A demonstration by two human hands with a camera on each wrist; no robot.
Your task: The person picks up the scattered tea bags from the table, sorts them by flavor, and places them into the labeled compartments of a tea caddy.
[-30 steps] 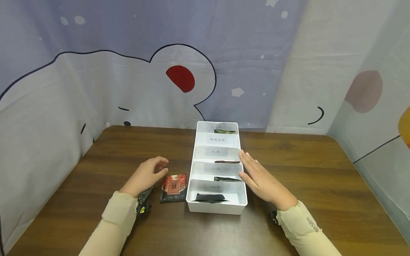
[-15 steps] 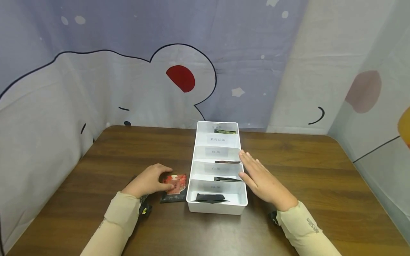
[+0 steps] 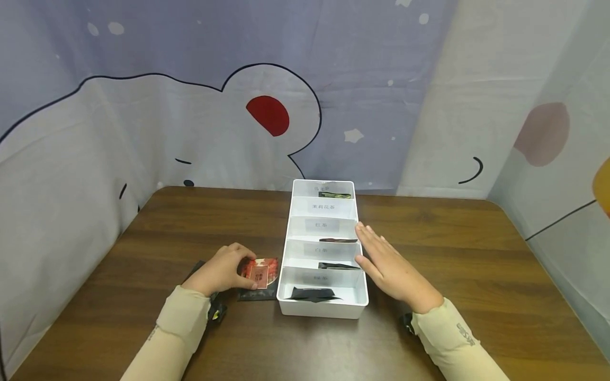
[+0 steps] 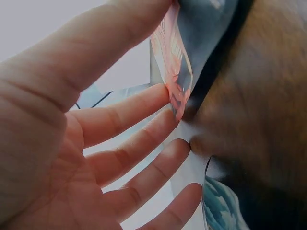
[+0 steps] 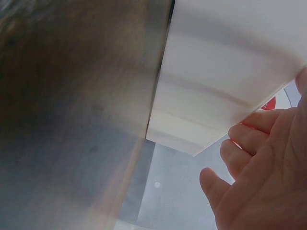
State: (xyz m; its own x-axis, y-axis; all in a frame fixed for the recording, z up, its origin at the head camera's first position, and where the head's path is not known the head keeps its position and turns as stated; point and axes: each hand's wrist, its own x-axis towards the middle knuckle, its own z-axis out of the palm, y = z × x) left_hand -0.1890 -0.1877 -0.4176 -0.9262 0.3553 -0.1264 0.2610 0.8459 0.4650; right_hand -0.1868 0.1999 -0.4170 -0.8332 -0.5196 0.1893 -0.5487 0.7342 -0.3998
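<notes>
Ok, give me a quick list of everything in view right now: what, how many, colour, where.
Table: one, dark brown wood, under everything.
Divided tray: one, white, five labelled sections, middle of the table.
Dark packets in the tray: four show, black or dark green, in the nearest, second, third and farthest sections; the fourth looks empty.
Red packet: one, red, left of the tray, lying on a dark packet.
Dark packet: one, black, flat on the table under the red one.
Curtain: one, pale blue and white cartoon print, behind and beside the table.
Left hand: pinches the red packet's edge.
Right hand: fingers straight, flat against the tray's right wall.
</notes>
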